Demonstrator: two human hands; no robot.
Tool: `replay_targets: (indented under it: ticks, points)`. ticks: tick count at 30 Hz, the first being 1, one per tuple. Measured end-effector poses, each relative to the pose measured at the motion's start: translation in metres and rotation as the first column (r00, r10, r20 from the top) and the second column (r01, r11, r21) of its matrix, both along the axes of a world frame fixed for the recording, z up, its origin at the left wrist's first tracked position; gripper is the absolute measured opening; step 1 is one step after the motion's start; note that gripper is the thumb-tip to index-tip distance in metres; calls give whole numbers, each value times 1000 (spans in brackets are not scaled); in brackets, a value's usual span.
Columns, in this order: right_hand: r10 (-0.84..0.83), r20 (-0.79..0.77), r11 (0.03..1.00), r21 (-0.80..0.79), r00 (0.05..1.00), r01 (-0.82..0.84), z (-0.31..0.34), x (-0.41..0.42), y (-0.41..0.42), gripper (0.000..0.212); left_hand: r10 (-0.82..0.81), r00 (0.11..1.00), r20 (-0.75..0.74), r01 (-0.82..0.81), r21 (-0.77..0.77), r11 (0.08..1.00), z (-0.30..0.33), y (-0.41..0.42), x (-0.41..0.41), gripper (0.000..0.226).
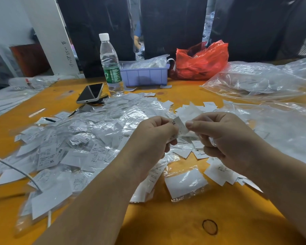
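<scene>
We see both forearms reaching in from the near edge and meeting above the orange worktop (pixel 193 218). The left hand (pixel 152 137) and right hand (pixel 224 138) are raised just above it, knuckles up, fingers curled. Between them they pinch a small white size label (pixel 181 127) marked XL, thumb and forefinger of each hand on one end. It is held over the loose heap of labels and clear sleeves (pixel 88 135) spread beneath the hands.
</scene>
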State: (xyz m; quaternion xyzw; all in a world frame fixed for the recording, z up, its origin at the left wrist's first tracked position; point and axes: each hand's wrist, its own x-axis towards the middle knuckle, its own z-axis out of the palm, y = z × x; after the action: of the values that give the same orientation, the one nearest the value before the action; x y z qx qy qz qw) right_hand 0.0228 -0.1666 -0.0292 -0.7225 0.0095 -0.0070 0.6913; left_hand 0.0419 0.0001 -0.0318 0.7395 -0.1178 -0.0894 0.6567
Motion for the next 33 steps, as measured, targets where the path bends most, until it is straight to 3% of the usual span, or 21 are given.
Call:
replay_targets:
  ticks: [6, 12, 19, 24, 33]
  points:
    - [12, -5, 1000, 28, 1000, -12, -2, 1, -1, 10, 27, 999, -37, -29, -48, 998, 1, 0, 1, 14]
    - [31, 7, 999, 5, 999, -31, -3, 0, 1, 22, -13, 995, -97, 0, -140, 990, 2, -1, 1, 15]
    - [56, 13, 998, -13, 998, -55, -4, -2, 4, 11, -19, 999, -51, 17, -43, 999, 1, -1, 0, 13]
    - [16, 24, 999, 40, 1000, -17, -1, -1, 1, 10, 71, 991, -112, -80, -82, 993, 1, 0, 4, 21]
    - [95, -4, 995, 27, 995, -95, -3, -2, 3, 11, 53, 996, 76, -51, -24, 998, 1, 6, 1, 11]
